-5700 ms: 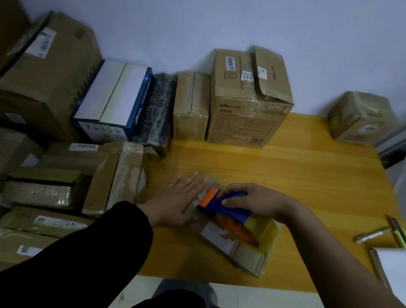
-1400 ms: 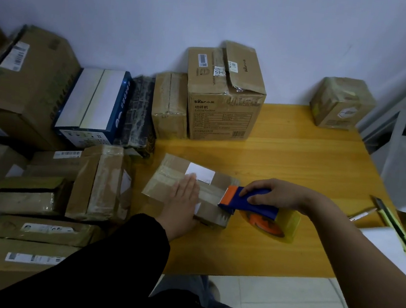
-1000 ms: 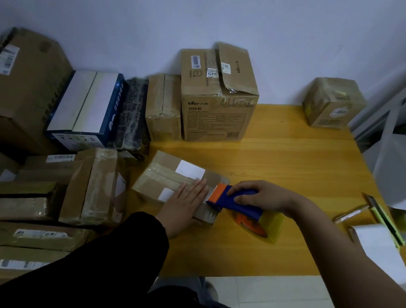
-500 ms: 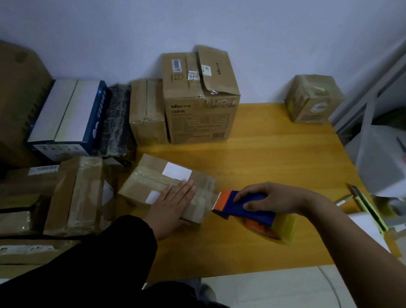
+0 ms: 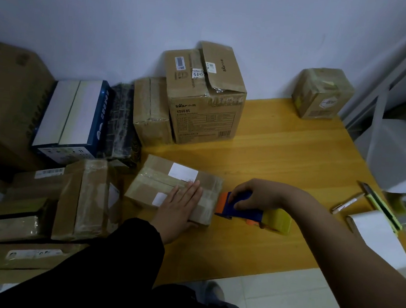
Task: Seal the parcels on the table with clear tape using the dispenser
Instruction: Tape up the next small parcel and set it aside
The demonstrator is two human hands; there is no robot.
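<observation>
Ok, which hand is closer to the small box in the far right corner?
Right. The right hand grips the dispenser, nearer the small box; the left hand presses the parcel farther left.

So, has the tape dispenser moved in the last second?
Yes. The tape dispenser slid right, off the parcel to just beyond its right end.

left hand [image 5: 181, 205] flat, right hand [image 5: 261, 196] curled, gripping
</observation>
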